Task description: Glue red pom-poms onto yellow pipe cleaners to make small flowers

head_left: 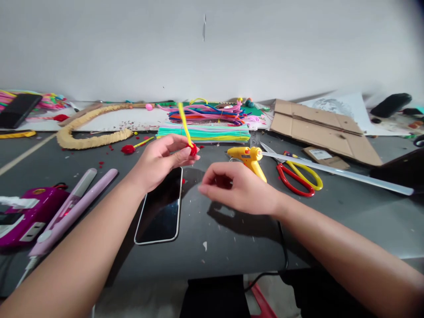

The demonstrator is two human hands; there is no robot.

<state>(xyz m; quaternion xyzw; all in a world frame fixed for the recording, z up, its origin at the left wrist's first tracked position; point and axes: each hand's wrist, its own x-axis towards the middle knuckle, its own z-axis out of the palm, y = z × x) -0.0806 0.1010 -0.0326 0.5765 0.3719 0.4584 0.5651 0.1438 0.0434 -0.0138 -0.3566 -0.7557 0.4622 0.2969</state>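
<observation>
My left hand [165, 157] pinches a red pipe-cleaner flower [192, 149] between thumb and fingers; its yellow stem [183, 121] points up and away. The fingers partly cover the red head. Beside it, my right hand [236, 185] hovers over the table with fingers curled in and thumb close to the index fingertip; nothing shows between them. A yellow hot glue gun [243, 153] lies just behind the right hand, a long clear glue stick [341, 170] running out of its back. Below the left hand lies a phone [160, 212] with a dark screen.
Scissors [296, 179] with red and yellow handles lie right of the glue gun. Bundled pipe cleaners [202, 132], a similar red piece [127, 149] and cardboard [321, 128] lie farther back. At left are a pink hair straightener [74, 207] and a purple power strip [43, 216].
</observation>
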